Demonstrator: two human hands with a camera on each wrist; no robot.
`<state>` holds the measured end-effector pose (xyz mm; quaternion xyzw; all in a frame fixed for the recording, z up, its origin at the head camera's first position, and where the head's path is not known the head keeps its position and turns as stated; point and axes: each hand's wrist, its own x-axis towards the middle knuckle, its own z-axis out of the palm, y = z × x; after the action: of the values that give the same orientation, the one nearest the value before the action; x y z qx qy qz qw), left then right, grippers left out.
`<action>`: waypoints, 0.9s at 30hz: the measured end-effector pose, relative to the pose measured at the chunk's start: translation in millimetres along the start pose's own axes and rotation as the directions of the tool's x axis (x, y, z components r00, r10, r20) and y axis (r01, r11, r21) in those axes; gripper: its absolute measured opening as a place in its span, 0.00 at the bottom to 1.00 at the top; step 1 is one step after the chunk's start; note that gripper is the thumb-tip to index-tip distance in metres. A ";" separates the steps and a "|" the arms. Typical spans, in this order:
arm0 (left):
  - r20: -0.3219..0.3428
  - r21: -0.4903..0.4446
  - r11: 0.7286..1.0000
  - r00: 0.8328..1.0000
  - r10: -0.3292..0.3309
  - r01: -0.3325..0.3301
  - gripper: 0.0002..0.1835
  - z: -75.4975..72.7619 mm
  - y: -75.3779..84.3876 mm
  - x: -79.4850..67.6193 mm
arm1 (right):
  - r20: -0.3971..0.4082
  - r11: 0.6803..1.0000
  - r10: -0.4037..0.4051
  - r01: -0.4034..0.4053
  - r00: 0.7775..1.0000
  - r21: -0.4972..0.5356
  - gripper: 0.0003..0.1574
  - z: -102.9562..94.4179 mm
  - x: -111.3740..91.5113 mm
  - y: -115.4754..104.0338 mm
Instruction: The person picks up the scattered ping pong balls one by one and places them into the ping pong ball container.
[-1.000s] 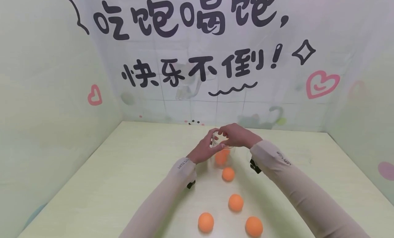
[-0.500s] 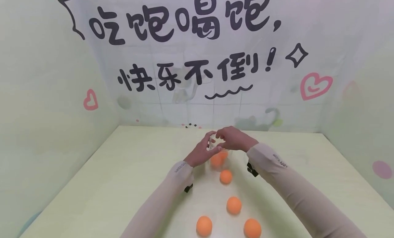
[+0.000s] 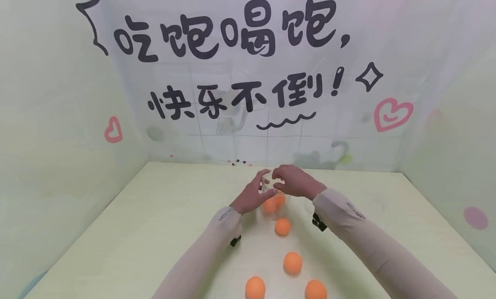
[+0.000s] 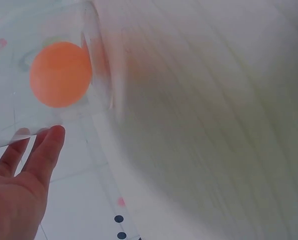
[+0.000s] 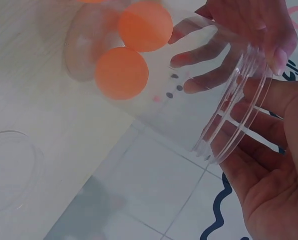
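A clear jar (image 5: 163, 117) with a threaded mouth holds several orange balls, such as this ball (image 5: 121, 73), near its bottom. My left hand (image 3: 249, 198) grips the jar from the left, fingers along the far side and thumb up near the rim. Over the mouth arches my right hand (image 3: 297, 181), its thumb and curled fingers spanning the rim from either side. In the right wrist view, the right fingertips (image 5: 221, 145) lie right at the rim. The left wrist view shows another ball (image 4: 60, 74) through the jar wall beside the left fingers.
A loose ball (image 3: 282, 226) lies just in front of the jar. Nearer me are a second ball (image 3: 292, 263), a third ball (image 3: 255, 288) and another ball (image 3: 315, 289). A clear round lid (image 5: 11, 170) lies on the table (image 3: 135, 230) right of the jar. Printed walls (image 3: 248, 148) enclose the table.
The whole scene has shifted slightly down in the head view. Both hands stay at the jar in nearly the same pose, and the loose balls keep their places.
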<state>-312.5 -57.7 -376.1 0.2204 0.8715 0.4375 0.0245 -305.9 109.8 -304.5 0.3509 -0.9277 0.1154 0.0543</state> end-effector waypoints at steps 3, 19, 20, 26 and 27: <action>0.001 -0.002 1.000 1.000 -0.013 0.013 0.36 -0.4 0.0 -0.3 | -0.015 1.000 -0.018 0.018 1.000 -0.009 0.11 -3.4 -5.4 -1.7; 0.005 -0.002 1.000 1.000 -0.008 0.008 0.37 -3.3 -0.2 0.9 | -0.049 0.998 -0.038 0.035 0.998 -0.045 0.15 -19.1 -51.7 -5.5; 0.004 -0.002 1.000 1.000 -0.005 0.005 0.37 -3.3 -1.2 0.9 | -0.048 0.998 -0.032 0.030 0.998 -0.046 0.15 -19.2 -55.8 -7.2; 0.011 0.000 1.000 1.000 -0.002 0.002 0.37 0.6 -6.2 0.4 | -0.039 0.997 -0.009 0.006 0.999 -0.071 0.19 -14.5 -83.9 -23.5; 0.009 -0.002 1.000 1.000 0.002 -0.002 0.37 1.3 -6.3 0.4 | -0.037 0.998 -0.005 0.003 0.999 -0.069 0.20 -13.1 -88.4 -26.1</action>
<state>-314.9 -59.8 -381.7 0.2234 0.8706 0.4375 0.0283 -222.3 150.5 -303.3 0.3484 -0.9292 0.0899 0.0839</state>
